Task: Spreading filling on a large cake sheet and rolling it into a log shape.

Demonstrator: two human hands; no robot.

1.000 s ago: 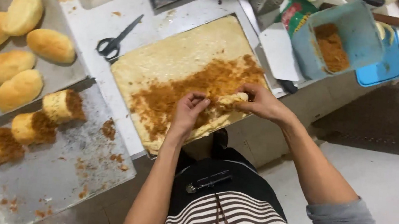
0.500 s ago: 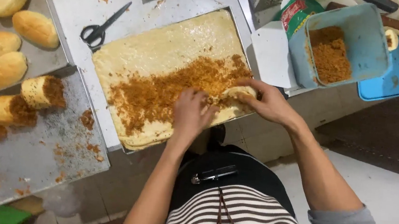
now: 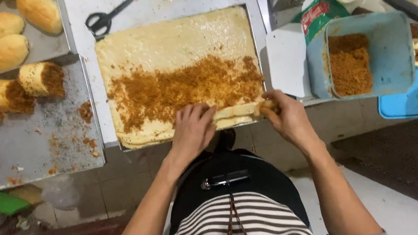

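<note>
A pale rectangular sheet of cake (image 3: pixel 175 48) lies flat on the counter, its near half covered with brown shredded filling (image 3: pixel 181 89). The near edge of the sheet is folded up into a low roll (image 3: pixel 229 117). My left hand (image 3: pixel 193 129) presses flat on that rolled edge, fingers spread over it. My right hand (image 3: pixel 286 114) pinches the roll's right end at the sheet's corner. Both forearms reach in from below, over a striped apron.
Black scissors (image 3: pixel 107 17) lie beyond the sheet's far left corner. A metal tray (image 3: pixel 27 151) at left holds three filled rolls (image 3: pixel 9 95); plain buns (image 3: pixel 7 37) sit on another tray behind. A blue tub of brown filling (image 3: pixel 363 55) stands at right by a white scraper (image 3: pixel 285 63).
My hands have shifted along the near edge and the fold now runs further along it. The camera view has slid, so the sheet appears more central.
</note>
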